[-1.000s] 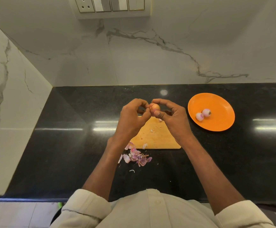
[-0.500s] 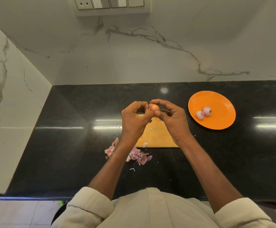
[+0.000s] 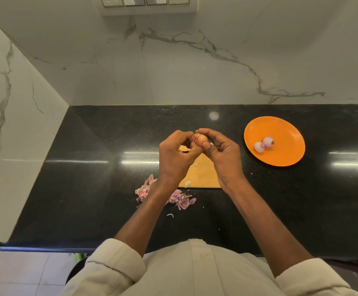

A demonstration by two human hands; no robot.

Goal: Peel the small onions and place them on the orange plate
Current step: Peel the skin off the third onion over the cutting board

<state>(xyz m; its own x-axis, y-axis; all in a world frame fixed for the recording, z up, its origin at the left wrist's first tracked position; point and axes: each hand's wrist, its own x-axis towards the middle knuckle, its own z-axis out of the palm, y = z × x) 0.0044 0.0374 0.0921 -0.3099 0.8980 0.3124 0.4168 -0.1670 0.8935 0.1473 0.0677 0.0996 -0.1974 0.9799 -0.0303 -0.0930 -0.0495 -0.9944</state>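
Nearest the body, 2 rolled cream sleeves (image 3: 118, 261) frame the forearms, pushed up, I judge, to keep cloth out of the onion juice. Beyond them on the black table (image 3: 84, 189) lies a heap of pink onion skins (image 3: 180, 198), split by the left wrist into 2 patches. It sits just short of the wooden cutting board (image 3: 203, 174), probably so scraps fall in 1 spot, away from the clean produce.

Above the board's far end, both hands meet around 1 small onion (image 3: 201, 138), which is lifted off the board and still wears most of its tan outer skin. The right hand (image 3: 223, 154) has a narrow grip on it, forefinger curled over the top and thumb pressed from below, which steadies the bulb. The left hand (image 3: 173, 154) curls in from the other side, fingertips pinching at the onion's left end; that looks like a nail working under the skin to start a strip, though the exact contact is hidden by the fingers. Holding it over the board means loose flakes drop there.

Further right, well apart from the board, the orange plate (image 3: 289, 154) carries 2 peeled onions (image 3: 263, 144), pale purple and touching each other near its left part. The plate stands on the right hand's side, an easy reach once this bulb is bare.

Behind everything rises the marble wall (image 3: 195, 67) with a switch panel (image 3: 148, 2) at top.
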